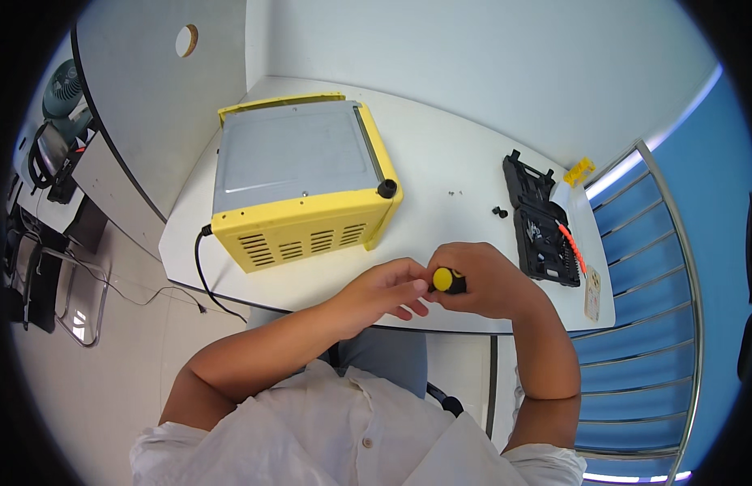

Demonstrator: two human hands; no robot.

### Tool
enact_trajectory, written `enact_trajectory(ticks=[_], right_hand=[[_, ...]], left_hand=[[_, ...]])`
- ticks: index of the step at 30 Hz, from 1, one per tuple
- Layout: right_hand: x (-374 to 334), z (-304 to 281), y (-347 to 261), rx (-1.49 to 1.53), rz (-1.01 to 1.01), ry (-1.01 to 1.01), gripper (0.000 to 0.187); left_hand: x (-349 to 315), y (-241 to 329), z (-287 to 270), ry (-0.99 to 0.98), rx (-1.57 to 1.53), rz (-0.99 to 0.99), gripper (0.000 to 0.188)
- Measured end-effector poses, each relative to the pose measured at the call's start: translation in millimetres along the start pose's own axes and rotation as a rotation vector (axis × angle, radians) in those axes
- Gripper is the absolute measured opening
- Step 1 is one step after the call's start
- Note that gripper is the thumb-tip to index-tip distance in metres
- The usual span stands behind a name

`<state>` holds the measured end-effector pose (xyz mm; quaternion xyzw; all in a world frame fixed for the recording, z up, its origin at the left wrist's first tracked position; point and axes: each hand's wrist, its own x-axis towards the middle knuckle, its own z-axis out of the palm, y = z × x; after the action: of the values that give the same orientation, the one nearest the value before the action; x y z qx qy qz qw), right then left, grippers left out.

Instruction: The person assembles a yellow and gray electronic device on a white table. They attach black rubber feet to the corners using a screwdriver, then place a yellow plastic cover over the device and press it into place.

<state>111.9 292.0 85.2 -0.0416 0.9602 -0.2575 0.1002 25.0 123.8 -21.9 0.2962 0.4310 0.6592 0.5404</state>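
My right hand [481,279] is wrapped round a yellow-and-black screwdriver [443,280], whose round yellow end points up at me. My left hand [384,293] meets it from the left, its thumb and index finger drawn together beside the tool and the other fingers loosely curled. What lies between those fingertips is hidden. Both hands are over the table's front edge. Beyond my left hand lies a yellow-framed appliance [299,158] with a grey panel facing up, vent slots along its near side and a black foot [386,189] at one corner.
A black tool case [546,223] lies open at the right on the white table [449,146], with an orange-red tool [570,247] across it. Small black parts [500,212] and tiny screws [455,193] lie left of it. The appliance's black cord [199,267] drops over the front edge. Metal rails [643,308] stand right.
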Motion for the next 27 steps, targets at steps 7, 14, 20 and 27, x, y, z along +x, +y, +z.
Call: enact_trajectory(ticks=[7,14,20,27], right_hand=[[-2,2,-5,0.064,-0.057,-0.072,0.026],[-11,0,-17,0.298,0.009,0.256,0.047],[-34,-5,-12,0.709,-0.691,0.951,0.031],[-55,-13,-32,1.249,-1.166,0.931,0.027]], left_hand=[[-4,-14,7,-0.086,-0.065,0.05,0.026],[-14,-31,1,-0.147,-0.651,0.16,0.031],[-17,-32,-1,-0.125,-0.741,0.269,0.032],[-15,-37,-4,-0.18,-0.784,0.265,0.03]])
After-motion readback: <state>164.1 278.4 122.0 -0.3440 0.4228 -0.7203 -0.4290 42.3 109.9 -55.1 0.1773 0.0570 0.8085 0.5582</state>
